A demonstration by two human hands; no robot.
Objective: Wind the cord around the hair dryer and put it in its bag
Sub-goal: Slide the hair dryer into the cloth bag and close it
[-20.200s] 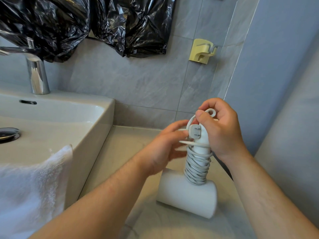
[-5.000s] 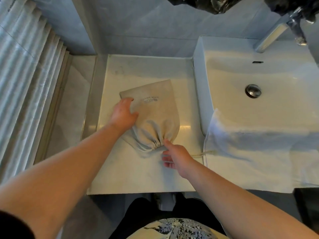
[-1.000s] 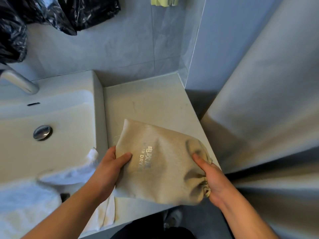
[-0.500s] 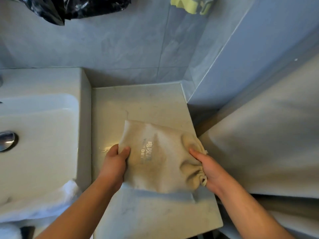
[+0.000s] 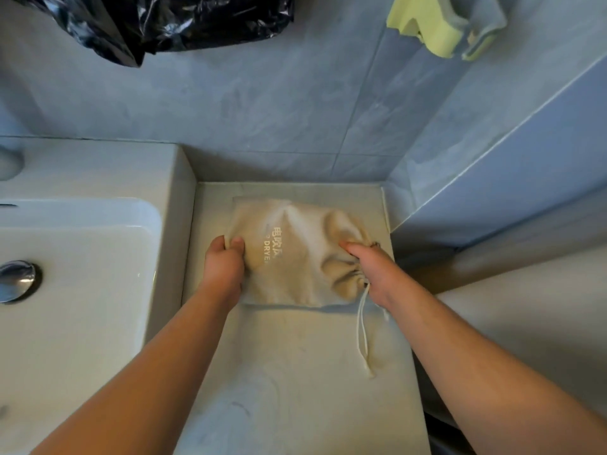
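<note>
Left grip (image 5: 226, 261) pinching bag (image 5: 297, 257) edge, right grip (image 5: 372, 269) holding its cinched mouth, sink (image 5: 98, 174) just left

A matt beige cloth bag (image 5: 295, 254) with a thin cord drawstring (image 5: 363, 326) lies on a smooth, faintly marbled stone tabletop (image 5: 295, 389). A glossy white ceramic sink (image 5: 98, 290) with a shiny metal drain (image 5: 16, 280) adjoins smooth grey wall tiles (image 5: 262, 103) and crinkled glossy black plastic (image 5: 164, 21).

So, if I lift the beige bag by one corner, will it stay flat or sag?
Probably sag: the bag wrinkles where the left hand and right hand grip it. Its bulge suggests something weighty inside, so it may swing. The drawstring should dangle.
</note>
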